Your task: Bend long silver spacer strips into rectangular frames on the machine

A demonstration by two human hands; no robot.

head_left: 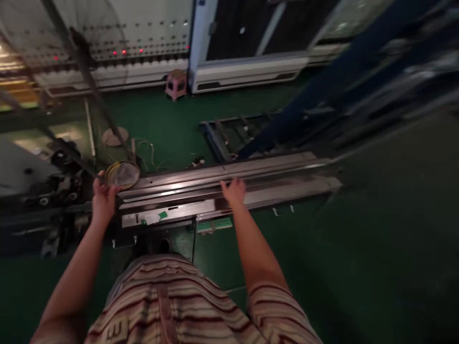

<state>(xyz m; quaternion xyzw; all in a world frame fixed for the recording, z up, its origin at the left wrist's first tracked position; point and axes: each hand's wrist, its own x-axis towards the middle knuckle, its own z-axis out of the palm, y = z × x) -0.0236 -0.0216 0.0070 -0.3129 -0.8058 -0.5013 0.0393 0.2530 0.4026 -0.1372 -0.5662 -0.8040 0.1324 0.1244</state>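
A bundle of long metal strips (229, 184) lies crosswise on a low stand before me, over a green floor. My right hand (234, 190) rests on top of the strips near their middle, fingers curled over them. My left hand (103, 198) is at the strips' left end, fingers bent around that end. Beside my left hand sits a round yellow-rimmed tin (122, 173). A strip with green tape (158, 217) lies on the near side of the bundle.
Dark machinery (53, 186) stands at the left. A pink stool (176, 84) sits by white machine cabinets (247, 71) at the back. A metal frame (233, 131) lies on the floor behind the strips. Blurred dark racks (376, 91) fill the right.
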